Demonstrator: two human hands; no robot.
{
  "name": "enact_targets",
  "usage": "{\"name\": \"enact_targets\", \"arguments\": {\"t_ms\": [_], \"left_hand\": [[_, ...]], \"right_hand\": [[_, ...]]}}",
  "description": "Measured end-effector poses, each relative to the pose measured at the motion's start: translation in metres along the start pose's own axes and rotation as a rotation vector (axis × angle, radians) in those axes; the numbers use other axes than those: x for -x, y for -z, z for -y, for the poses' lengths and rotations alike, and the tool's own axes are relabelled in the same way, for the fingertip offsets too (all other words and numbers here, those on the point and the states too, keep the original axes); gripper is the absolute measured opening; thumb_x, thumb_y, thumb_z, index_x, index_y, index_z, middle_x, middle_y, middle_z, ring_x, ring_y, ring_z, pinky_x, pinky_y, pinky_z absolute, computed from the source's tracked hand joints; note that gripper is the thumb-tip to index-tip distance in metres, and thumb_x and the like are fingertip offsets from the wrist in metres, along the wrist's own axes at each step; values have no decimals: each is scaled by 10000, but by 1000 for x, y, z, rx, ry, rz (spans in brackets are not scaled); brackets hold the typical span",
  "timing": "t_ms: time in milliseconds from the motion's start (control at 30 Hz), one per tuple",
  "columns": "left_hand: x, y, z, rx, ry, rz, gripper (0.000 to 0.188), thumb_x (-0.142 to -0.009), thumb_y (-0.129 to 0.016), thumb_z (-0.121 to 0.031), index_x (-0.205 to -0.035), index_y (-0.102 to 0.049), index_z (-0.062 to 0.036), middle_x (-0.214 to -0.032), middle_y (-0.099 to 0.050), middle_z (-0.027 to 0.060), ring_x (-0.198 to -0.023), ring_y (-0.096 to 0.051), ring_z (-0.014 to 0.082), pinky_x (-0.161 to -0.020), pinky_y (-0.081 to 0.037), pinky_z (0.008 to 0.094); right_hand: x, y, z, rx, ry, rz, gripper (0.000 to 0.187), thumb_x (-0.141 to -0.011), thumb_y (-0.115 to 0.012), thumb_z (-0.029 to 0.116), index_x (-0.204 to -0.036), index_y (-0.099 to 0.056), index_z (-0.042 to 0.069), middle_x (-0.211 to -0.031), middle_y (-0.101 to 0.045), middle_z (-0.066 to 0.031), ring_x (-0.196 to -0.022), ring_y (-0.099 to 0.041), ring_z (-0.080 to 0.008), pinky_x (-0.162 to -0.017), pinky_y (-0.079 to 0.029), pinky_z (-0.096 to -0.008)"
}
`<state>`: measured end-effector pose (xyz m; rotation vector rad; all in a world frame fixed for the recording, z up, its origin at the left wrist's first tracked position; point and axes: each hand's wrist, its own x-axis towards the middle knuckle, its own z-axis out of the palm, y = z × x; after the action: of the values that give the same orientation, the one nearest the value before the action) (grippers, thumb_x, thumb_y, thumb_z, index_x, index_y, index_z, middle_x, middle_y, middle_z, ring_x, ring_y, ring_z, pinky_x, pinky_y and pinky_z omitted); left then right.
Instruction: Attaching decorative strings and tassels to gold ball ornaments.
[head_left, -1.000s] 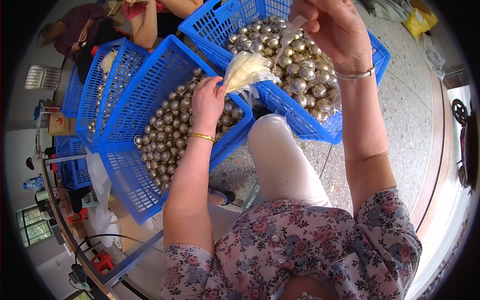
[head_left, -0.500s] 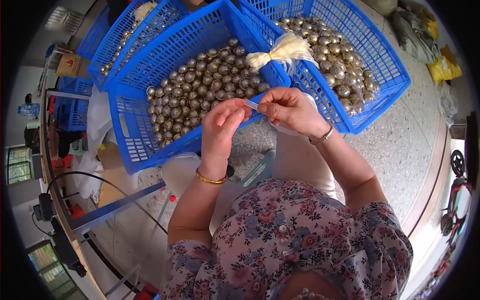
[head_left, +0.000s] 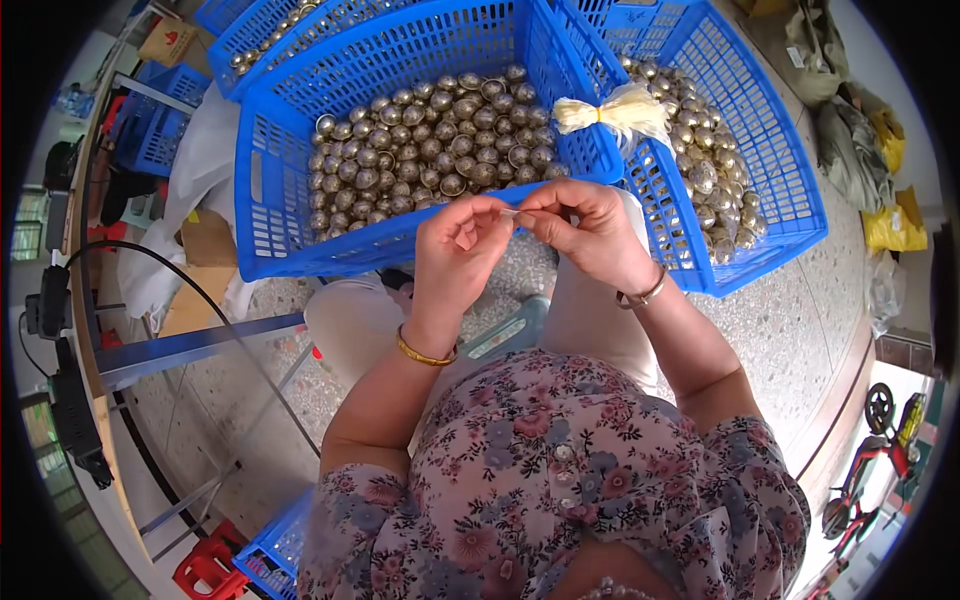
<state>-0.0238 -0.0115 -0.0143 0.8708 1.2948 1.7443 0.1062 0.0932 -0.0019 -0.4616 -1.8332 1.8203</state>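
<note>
Before the near wall of the middle blue crate, my left hand and my right hand meet fingertip to fingertip. Between them is a small translucent plastic strip, mostly covered by the fingers. Thumb and forefinger of each hand pinch it from either side. Many round, gold-silver metal balls fill the bottom of that crate; some look like open half shells. A bundle of pale strips, tied with a yellow band, lies over the crate rims just beyond my right hand.
To the right stands another blue crate holding similar balls. More blue crates sit at the far left. A metal table frame with a black cable is on my left. Yellow bags lie far right.
The view has shifted, so the crates appear lower and further right. Both hands stay together at the strip, which now shows less between the fingertips.
</note>
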Motion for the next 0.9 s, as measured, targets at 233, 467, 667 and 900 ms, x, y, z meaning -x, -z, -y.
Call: {"name": "enact_targets", "arguments": {"t_ms": [233,467,667,900], "left_hand": [[-7,-10,7,-125,-28,5,49,-814,-586,40,-862,-596,34,-731,-581,5,-665,-517,29,-550,-396,156],[-11,-20,-4,51,126,13,68,-831,-555,5,-847,-609,43,-741,-611,44,-673,-545,75,-618,-435,200],[-8,-13,-7,130,194,46,105,-844,-545,-23,-866,-617,51,-767,-635,78,-702,-571,102,-644,-456,224],[-7,-14,-1,14,134,0,101,-868,-554,-34,-888,-613,46,-787,-632,58,-717,-597,97,-663,-488,207]], "right_hand": [[3,12,-4,-2,-25,-37,75,-826,-615,23,-894,-640,7,-741,-561,54,-614,-421,3,-536,-357,-161],[1,22,-4,629,552,-85,176,-707,-652,-17,-867,-647,58,-676,-554,-11,-547,-518,-144,-509,-411,-254],[1,27,5,935,715,-52,206,-645,-676,39,-843,-648,89,-621,-495,-3,-542,-518,-181,-483,-398,-294],[5,17,-5,647,512,-62,156,-754,-633,44,-910,-628,49,-675,-547,-12,-564,-522,-135,-510,-422,-243]]}}
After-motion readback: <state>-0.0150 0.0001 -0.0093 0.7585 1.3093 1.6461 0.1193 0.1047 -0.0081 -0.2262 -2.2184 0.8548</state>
